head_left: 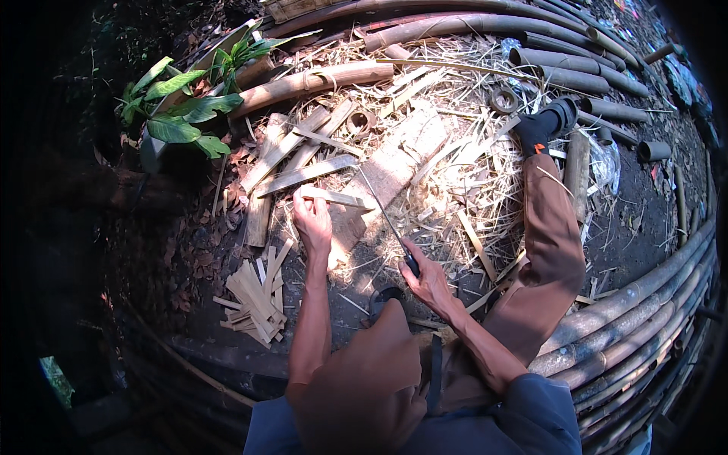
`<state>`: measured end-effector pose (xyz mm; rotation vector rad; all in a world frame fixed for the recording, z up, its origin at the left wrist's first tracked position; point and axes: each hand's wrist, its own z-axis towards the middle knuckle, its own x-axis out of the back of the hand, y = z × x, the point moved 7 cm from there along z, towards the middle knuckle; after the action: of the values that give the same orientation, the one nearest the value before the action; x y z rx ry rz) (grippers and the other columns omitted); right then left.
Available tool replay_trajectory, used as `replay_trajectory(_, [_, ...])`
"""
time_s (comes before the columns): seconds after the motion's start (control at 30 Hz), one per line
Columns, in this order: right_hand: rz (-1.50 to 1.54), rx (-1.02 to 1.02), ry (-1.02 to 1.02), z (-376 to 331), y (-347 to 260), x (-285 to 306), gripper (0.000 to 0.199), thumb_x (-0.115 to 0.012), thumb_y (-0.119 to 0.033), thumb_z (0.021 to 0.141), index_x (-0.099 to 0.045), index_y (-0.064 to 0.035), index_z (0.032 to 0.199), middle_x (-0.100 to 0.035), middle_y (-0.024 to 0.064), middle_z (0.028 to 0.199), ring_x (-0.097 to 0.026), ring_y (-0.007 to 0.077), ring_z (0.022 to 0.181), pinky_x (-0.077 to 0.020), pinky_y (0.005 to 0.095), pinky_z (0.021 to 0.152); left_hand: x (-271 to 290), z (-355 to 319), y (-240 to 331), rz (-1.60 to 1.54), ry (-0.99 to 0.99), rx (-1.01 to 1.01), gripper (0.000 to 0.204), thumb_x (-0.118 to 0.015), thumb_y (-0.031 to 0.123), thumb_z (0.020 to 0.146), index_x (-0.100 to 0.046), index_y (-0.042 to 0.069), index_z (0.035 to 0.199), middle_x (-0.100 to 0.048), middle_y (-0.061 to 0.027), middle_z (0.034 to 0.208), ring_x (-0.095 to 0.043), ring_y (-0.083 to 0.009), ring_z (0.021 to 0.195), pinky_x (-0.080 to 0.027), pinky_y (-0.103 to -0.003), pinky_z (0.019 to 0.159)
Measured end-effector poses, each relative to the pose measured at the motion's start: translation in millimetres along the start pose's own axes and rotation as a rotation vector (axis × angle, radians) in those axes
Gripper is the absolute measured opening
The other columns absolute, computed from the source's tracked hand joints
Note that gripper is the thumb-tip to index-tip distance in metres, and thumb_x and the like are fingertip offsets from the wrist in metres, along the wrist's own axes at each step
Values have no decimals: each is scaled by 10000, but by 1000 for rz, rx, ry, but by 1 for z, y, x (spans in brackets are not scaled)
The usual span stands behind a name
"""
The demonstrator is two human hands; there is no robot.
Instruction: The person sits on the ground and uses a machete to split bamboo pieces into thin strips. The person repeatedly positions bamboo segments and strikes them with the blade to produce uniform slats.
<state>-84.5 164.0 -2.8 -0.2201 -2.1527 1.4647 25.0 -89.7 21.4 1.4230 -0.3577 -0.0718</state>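
Observation:
My left hand [312, 220] grips a flat bamboo strip [337, 199] by its near end, with the strip pointing right over the ground. My right hand [428, 280] is closed on the dark handle of a long thin blade [383, 212], whose tip reaches up toward the strip. A wide split bamboo plank [390, 171] lies under both, among shavings. My knee in brown trousers [364, 371] is raised between my forearms, and my right leg [550, 235] stretches out to a dark sock [542, 125].
A pile of short cut bamboo strips [254, 299] lies to the left of my left arm. Longer split slats [292, 152] lie beyond. Whole bamboo poles [629, 318] curve along the right and far edges. A leafy green plant [186, 106] stands at far left.

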Motion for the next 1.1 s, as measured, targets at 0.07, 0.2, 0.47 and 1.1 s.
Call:
replay_trajectory(0.07, [30,33,19,6,-4,-7,516,-582,-262,936,-433,-100,1402,-579,178,704,-610,314,664,-464,398,640,-4,-10,5,-18,-5,112,193,-512,95,975,-511,-25,1126,-664,-135,976,-666,-183,828,-580,-298,696])
replay_trajectory(0.2, [45,-37,-31,16,-15,-25,507,-551,-320,962,-438,-37,1367,-630,204,759,-640,364,710,-483,438,654,7,-14,14,152,41,-5,184,-505,123,986,-543,-35,1074,-662,-150,980,-682,-212,826,-582,-311,681])
replay_trajectory(0.47, [137,-50,-74,39,-29,-60,374,-570,-386,962,-546,-34,1089,-592,174,696,-604,293,623,-472,419,601,-4,-39,15,371,-148,85,266,-378,201,1027,-513,-22,971,-630,-150,763,-656,-252,705,-503,-369,611])
replay_trajectory(1.1, [105,41,36,26,-16,-51,365,-566,-412,944,-507,-58,1015,-578,217,635,-618,429,646,-475,489,573,-26,-48,58,746,-236,-202,131,-464,56,933,-496,-52,867,-606,-197,819,-679,-300,743,-526,-385,659])
